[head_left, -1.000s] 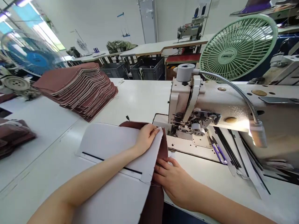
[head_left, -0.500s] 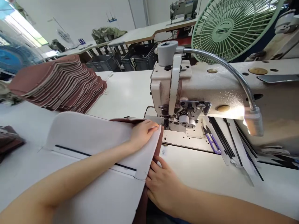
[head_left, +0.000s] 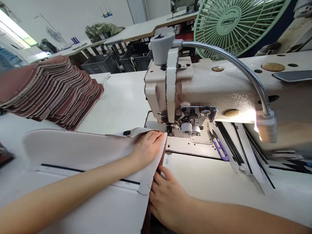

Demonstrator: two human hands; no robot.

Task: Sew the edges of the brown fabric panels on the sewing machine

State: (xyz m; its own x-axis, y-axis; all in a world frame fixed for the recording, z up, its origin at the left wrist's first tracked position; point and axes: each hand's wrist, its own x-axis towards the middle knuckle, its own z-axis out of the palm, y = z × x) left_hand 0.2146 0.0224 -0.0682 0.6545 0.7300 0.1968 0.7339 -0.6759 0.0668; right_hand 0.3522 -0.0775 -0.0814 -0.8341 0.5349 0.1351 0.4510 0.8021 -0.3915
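A large white-faced fabric panel (head_left: 102, 208) with brown cloth along its underside lies across the table. A black strip (head_left: 62, 168) runs over its white face. My left hand (head_left: 147, 148) is on top of the panel near its far corner, fingers together and bent over the cloth just left of the sewing machine's needle area (head_left: 170, 130). Lower down, my right hand (head_left: 168, 198) pinches the panel's right edge between thumb and fingers; part of its grip is hidden beneath the cloth. The sewing machine (head_left: 209, 87) stands right beyond both hands.
A tall stack of brown panels (head_left: 56, 87) stands at the left. Purple thread snips (head_left: 219, 146) and several black and white strips (head_left: 230, 139) lie under the machine arm. A bendable lamp (head_left: 265, 126) hangs at the right. Behind are a green fan (head_left: 229, 22) and grey crates (head_left: 99, 65).
The panel's far edge has ridden up and folded beside my left hand, and its left part has shifted left and down. My right hand stays at the edge. The camera view has tilted slightly.
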